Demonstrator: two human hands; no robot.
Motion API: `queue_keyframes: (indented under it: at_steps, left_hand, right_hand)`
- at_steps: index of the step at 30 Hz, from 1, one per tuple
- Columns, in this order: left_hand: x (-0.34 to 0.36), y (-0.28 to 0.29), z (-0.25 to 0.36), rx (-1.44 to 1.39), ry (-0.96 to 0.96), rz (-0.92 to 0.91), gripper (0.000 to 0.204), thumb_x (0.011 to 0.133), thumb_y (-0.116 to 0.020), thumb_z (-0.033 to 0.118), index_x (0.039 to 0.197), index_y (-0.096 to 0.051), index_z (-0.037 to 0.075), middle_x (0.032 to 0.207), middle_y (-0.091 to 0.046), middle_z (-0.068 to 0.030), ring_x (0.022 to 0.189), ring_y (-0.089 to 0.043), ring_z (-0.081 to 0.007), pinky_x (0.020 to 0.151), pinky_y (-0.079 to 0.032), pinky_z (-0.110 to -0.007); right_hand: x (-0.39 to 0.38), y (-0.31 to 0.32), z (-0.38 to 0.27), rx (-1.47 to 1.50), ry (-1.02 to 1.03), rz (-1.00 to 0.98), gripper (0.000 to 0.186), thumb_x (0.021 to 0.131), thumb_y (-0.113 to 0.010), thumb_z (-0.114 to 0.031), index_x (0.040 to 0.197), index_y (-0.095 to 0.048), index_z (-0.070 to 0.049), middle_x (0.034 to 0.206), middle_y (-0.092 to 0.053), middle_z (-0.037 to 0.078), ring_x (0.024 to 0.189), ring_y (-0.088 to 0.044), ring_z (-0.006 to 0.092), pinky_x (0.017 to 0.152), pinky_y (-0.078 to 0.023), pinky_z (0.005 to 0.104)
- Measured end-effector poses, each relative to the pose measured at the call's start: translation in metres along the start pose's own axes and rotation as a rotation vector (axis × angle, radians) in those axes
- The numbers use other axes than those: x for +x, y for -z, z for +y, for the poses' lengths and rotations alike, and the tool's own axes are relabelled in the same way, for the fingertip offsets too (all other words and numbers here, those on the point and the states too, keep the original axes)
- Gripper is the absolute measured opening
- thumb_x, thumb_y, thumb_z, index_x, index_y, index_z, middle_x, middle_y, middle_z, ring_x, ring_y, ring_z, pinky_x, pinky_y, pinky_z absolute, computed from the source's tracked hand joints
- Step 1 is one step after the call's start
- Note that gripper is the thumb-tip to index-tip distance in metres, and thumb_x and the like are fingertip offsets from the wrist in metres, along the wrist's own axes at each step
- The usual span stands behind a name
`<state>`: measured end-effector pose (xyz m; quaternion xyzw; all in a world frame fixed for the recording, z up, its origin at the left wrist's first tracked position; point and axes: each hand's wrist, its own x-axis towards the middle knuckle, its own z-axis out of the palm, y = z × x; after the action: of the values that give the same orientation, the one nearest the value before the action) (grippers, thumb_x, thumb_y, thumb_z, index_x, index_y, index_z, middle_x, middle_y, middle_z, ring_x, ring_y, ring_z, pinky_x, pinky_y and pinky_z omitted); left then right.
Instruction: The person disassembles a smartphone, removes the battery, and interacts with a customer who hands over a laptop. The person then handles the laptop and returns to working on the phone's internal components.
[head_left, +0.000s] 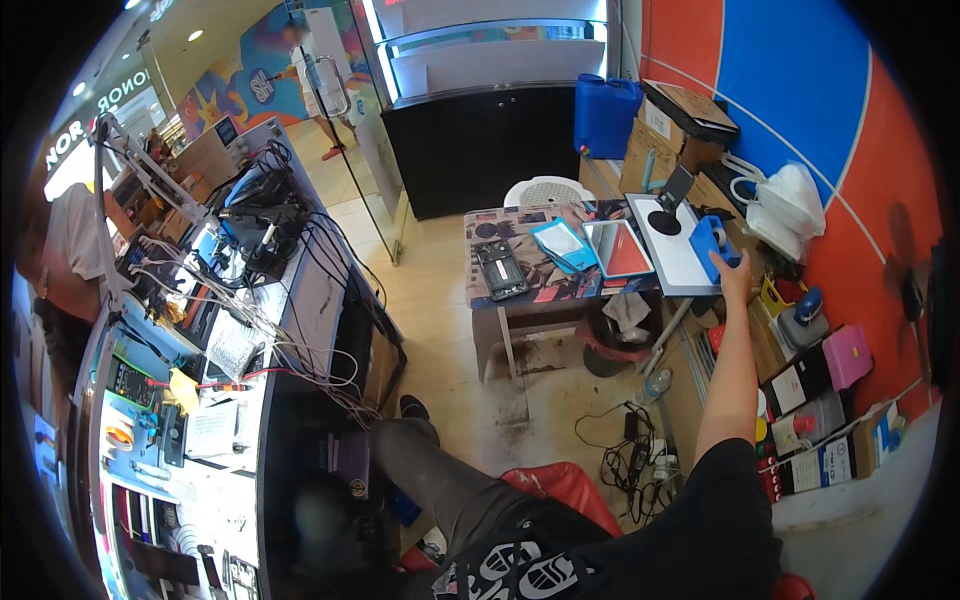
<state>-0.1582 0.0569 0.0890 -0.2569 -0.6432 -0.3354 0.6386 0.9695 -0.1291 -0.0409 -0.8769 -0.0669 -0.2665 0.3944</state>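
Note:
My right arm stretches out to the far right, and my right hand (734, 273) is closed around the near end of a blue tape dispenser (708, 243). The dispenser is at the right edge of a table covered in patterned paper (575, 212). Beside it a black phone stand (664, 222) rises from a white board (655, 250). Further left lie a tablet with a white and light-blue frame (618, 250), a light-blue case or tablet (563, 246), and an opened black device shell (501, 270). My left hand is out of the picture.
A bin (612, 340) stands under the table, near tangled black cables (635, 455). A cluttered, brightly lit workbench (225, 430) fills the left side. Behind the table are a white stool (548, 190) and a blue jerrycan (606, 115). Boxes (815, 470) line the right wall.

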Motion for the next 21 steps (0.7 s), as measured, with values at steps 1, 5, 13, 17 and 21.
queue_keyframes:
  at_steps: [1, 5, 13, 17, 21]
  left_hand:
    - [0.004, 0.008, 0.004, 0.057, 0.067, -0.046, 0.035, 0.098, -0.054, 0.029, 0.098, -0.06, -0.006, 0.082, -0.065, -0.0192, 0.068, -0.063, -0.0345, 0.057, -0.05, -0.047]
    - [0.004, 0.015, 0.018, -0.024, 0.057, -0.037, 0.034, 0.099, -0.053, 0.026, 0.098, -0.06, -0.007, 0.086, -0.065, -0.0202, 0.072, -0.064, -0.0342, 0.06, -0.051, -0.047]
    - [-0.006, 0.008, 0.057, 0.394, -0.377, -0.116, 0.029, 0.101, -0.05, 0.018, 0.102, -0.061, -0.009, 0.095, -0.064, -0.0231, 0.082, -0.064, -0.0344, 0.069, -0.054, -0.047]
    - [-0.005, 0.021, 0.102, 1.007, -0.708, 0.029, 0.029, 0.102, -0.049, 0.013, 0.113, -0.058, -0.012, 0.102, -0.063, -0.0249, 0.084, -0.064, -0.0367, 0.078, -0.056, -0.045]
    - [-0.037, -0.038, 0.086, 0.624, -0.529, 0.033, 0.028, 0.102, -0.051, 0.014, 0.111, -0.057, -0.012, 0.1, -0.062, -0.023, 0.083, -0.063, -0.0357, 0.075, -0.056, -0.042]
  right_hand:
    - [-0.001, 0.003, -0.008, -0.018, -0.063, -0.166, 0.069, 0.071, -0.082, -0.049, 0.12, -0.064, -0.004, 0.117, -0.068, 0.022, 0.112, -0.062, 0.0414, 0.096, -0.047, 0.0484]
    - [-0.025, 0.003, -0.028, -0.036, 0.053, -0.004, 0.054, 0.072, -0.083, -0.048, 0.101, -0.069, -0.004, 0.1, -0.072, 0.02, 0.095, -0.069, 0.0377, 0.083, -0.051, 0.0468]
    - [-0.089, -0.051, -0.161, 0.366, 0.227, -0.168, 0.052, 0.071, -0.085, -0.048, 0.094, -0.069, -0.005, 0.084, -0.072, 0.018, 0.078, -0.07, 0.0345, 0.072, -0.052, 0.0436]
    - [-0.109, -0.099, -0.211, 0.341, 0.284, -0.237, 0.06, 0.071, -0.084, -0.05, 0.1, -0.068, 0.001, 0.084, -0.071, 0.023, 0.081, -0.07, 0.0399, 0.075, -0.053, 0.0477]
    - [-0.14, -0.133, -0.239, 0.302, 0.361, -0.269, 0.066, 0.071, -0.083, -0.047, 0.109, -0.065, 0.005, 0.089, -0.07, 0.026, 0.086, -0.068, 0.0443, 0.079, -0.053, 0.0507]
